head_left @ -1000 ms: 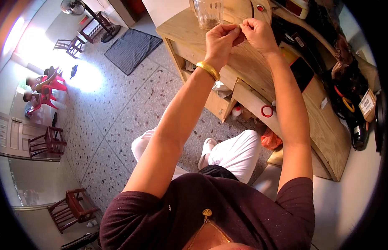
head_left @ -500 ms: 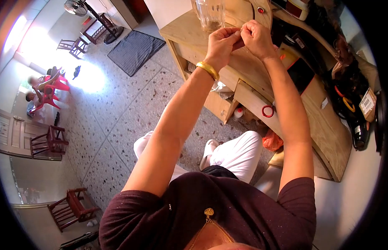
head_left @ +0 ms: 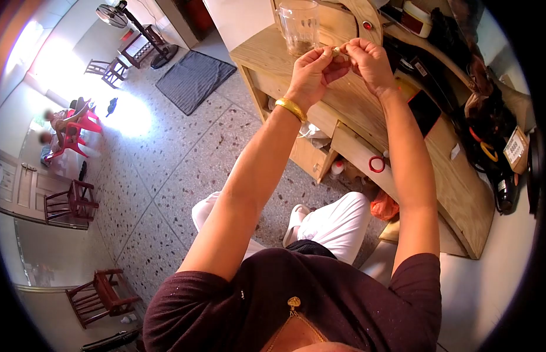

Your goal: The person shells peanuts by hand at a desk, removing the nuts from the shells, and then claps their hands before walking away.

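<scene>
Both hands meet above the wooden desk [head_left: 261,50], fingertips close together. My left hand [head_left: 313,73], with a gold bangle [head_left: 291,108] at its wrist, pinches a small pale piece [head_left: 337,54] between thumb and fingers. At the other side of that piece, my right hand [head_left: 371,63] closes its thumb and index finger on it. The piece is too small to name. Just behind the left fingers stands a clear pitcher [head_left: 298,23] with some brownish matter at its bottom.
Dark items, a phone-like black slab [head_left: 424,111] and a white jar [head_left: 416,19] crowd the desk's right side. Below, a drawer [head_left: 361,149] with a red ring handle juts out. Two people sit on red plastic chairs [head_left: 85,124] far left. A fan [head_left: 161,56] stands near a grey mat [head_left: 196,82].
My hands have turned and spread slightly apart, and the small pale piece between the fingertips now shows. The view has shifted a little, with more of the pitcher visible.
</scene>
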A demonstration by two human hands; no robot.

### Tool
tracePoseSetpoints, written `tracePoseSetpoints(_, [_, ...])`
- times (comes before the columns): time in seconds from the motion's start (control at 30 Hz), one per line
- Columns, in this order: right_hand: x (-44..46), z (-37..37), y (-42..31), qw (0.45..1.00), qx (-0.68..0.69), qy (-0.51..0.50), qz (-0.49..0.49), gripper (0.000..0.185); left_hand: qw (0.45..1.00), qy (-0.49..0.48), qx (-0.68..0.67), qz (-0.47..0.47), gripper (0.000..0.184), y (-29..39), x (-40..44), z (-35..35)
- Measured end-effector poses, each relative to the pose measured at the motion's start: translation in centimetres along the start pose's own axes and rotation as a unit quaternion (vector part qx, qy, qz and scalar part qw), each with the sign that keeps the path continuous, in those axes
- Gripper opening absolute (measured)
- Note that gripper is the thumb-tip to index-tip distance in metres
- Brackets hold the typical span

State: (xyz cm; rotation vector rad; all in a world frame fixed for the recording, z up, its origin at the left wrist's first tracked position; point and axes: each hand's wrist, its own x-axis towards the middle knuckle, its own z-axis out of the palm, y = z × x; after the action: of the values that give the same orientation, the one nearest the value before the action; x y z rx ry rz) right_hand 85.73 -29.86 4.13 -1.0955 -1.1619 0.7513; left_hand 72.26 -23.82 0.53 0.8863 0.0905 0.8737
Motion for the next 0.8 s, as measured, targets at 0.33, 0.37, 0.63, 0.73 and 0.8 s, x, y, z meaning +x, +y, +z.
tracePoseSetpoints(0.33, [0.8,-0.6,0.5,0.946,0.301,0.055,0.105,0.009,0.999,-0.019,-0.021,0.027,0.023,-0.5,-0.1,-0.1])
tracePoseSetpoints(0.37, [0.9,-0.5,0.4,0.943,0.312,0.057,0.104,0.01,0.999,-0.016,-0.018,0.03,0.023,-0.5,0.0,0.0])
tracePoseSetpoints(0.63, [1.1,-0.3,1.2,0.959,0.202,0.005,0.197,0.014,0.985,0.1,0.034,0.134,0.019,-1.2,0.7,0.5])
tracePoseSetpoints(0.73, [0.4,1.3,0.9,0.963,0.155,-0.056,0.213,0.02,0.986,0.092,0.06,0.128,0.018,-1.2,0.6,0.6])
tracePoseSetpoints(0.8, [0.0,1.9,1.0,0.967,0.148,-0.063,0.199,0.025,0.986,0.081,0.078,0.12,0.018,-1.3,0.6,0.4])
